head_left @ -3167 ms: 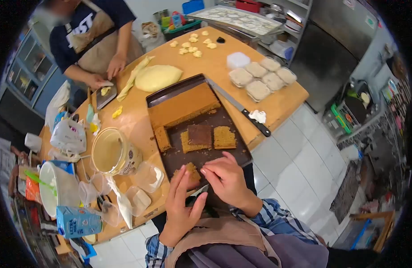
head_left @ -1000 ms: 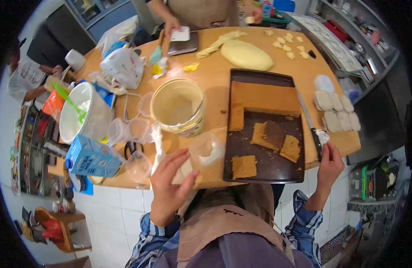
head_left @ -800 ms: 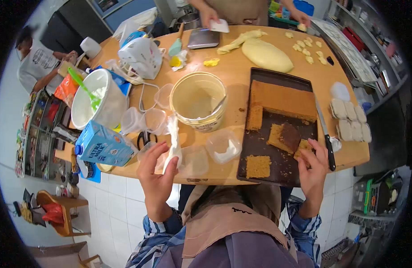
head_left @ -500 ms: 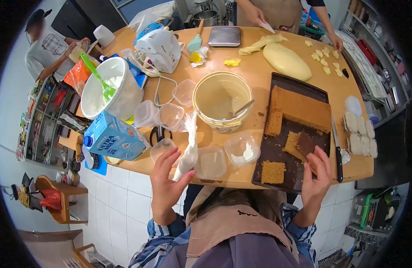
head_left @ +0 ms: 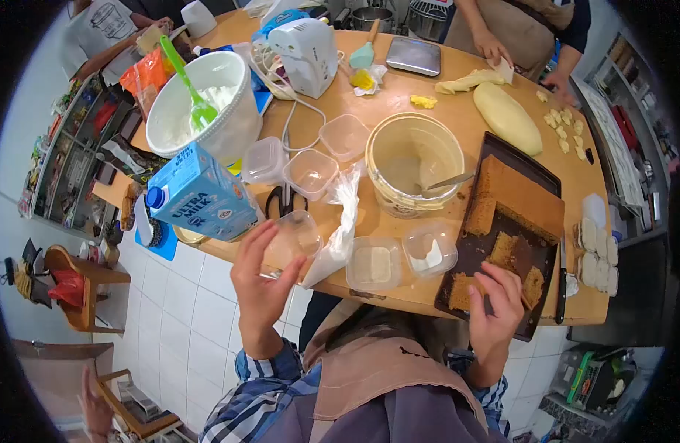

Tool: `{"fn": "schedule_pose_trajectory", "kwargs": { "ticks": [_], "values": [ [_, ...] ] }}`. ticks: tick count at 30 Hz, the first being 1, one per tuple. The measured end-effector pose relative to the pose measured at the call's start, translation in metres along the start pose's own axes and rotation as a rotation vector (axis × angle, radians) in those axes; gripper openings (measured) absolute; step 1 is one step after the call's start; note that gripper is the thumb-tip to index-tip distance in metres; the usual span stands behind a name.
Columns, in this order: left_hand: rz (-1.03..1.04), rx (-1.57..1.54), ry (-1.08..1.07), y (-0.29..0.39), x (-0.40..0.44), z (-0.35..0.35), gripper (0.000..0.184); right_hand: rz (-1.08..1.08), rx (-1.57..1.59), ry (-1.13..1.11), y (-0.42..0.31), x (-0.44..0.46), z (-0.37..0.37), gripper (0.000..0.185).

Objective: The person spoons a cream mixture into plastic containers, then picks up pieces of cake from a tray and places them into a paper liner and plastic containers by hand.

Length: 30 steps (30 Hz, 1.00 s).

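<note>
My left hand (head_left: 260,292) has its fingers spread at the table's edge, beside a clear plastic cup (head_left: 301,233) and a filled white piping bag (head_left: 341,232). It grips nothing that I can see. My right hand (head_left: 496,314) hovers at the near end of a dark baking tray (head_left: 473,193), thumb and fingers apart, nothing visible between them. The tray bears a large brown sponge cake (head_left: 528,190) with a corner cut away. Cut cake pieces (head_left: 504,251) lie around my right fingers, which partly hide them. Two clear cups (head_left: 374,264) stand between my hands.
A cream tub (head_left: 413,159) with a spoon, a blue milk carton (head_left: 203,196), a white bowl (head_left: 233,111) with a green spatula, and scissors (head_left: 284,201) crowd the table. A knife (head_left: 561,292) lies right of the tray. Another person handles dough (head_left: 508,118) at the back.
My view has turned, shifting the table rightward in it. My right hand has come away from the middle cake piece towards the tray's near left side. Another person's hand appears at the lower left.
</note>
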<state>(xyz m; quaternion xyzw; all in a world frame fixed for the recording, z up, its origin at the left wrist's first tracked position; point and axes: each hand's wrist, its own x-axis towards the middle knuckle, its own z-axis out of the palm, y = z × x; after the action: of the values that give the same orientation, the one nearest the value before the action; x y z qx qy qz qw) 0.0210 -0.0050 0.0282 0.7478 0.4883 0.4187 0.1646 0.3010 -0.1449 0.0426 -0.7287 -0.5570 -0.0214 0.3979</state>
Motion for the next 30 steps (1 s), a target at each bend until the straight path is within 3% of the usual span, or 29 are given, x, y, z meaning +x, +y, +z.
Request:
{"fn": "schedule_pose_trajectory", "kwargs": {
  "ticks": [6, 11, 30],
  "values": [
    [-0.115, 0.054, -0.092, -0.012, -0.001, -0.014, 0.066, -0.012, 0.045, -0.036, -0.005, 0.014, 0.003, 0.019],
    [-0.155, 0.087, -0.242, -0.023, 0.001, -0.009, 0.083, -0.062, -0.106, -0.047, -0.013, 0.041, -0.025, 0.021],
    [-0.191, -0.013, -0.280, -0.036, -0.003, -0.008, 0.097, -0.139, -0.182, -0.082, -0.027, 0.060, -0.048, 0.021]
  ]
}}
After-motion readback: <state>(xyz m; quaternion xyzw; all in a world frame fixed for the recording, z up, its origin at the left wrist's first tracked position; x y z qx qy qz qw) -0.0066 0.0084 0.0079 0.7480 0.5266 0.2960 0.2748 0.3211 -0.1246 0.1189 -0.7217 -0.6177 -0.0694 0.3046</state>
